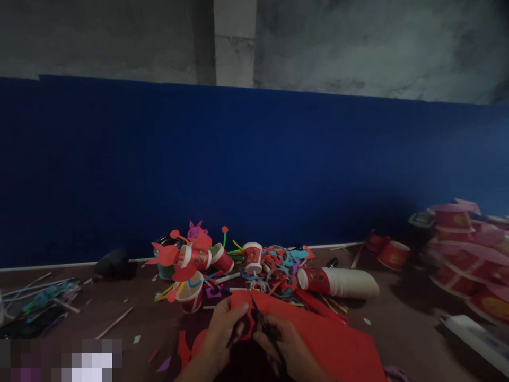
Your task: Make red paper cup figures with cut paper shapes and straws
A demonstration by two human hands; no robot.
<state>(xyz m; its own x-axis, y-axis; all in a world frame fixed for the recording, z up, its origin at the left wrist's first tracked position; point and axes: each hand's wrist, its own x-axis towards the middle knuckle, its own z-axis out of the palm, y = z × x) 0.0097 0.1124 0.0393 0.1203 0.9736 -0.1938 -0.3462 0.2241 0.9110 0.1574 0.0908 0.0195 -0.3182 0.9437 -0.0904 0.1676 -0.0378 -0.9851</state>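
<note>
A large sheet of red paper (334, 334) lies in front of me, reaching off toward the lower right. My left hand (225, 329) pinches its near left part between thumb and fingers. Dark-handled scissors (260, 318) are gripped in my right hand (280, 339), their blades pointing up and away across the red paper. Just beyond both hands lie paper cups and a tangle of coloured scraps. Red cut pieces (184, 347) rest on the table to the left of my left hand.
A stack of paper cups (345, 281) lies on its side beyond the paper. Decorated cups (193, 289) stand at centre left. Red paper-cup constructions (457, 260) are piled at right, near a white box (477, 337). A blue partition (238, 159) runs along the table's back.
</note>
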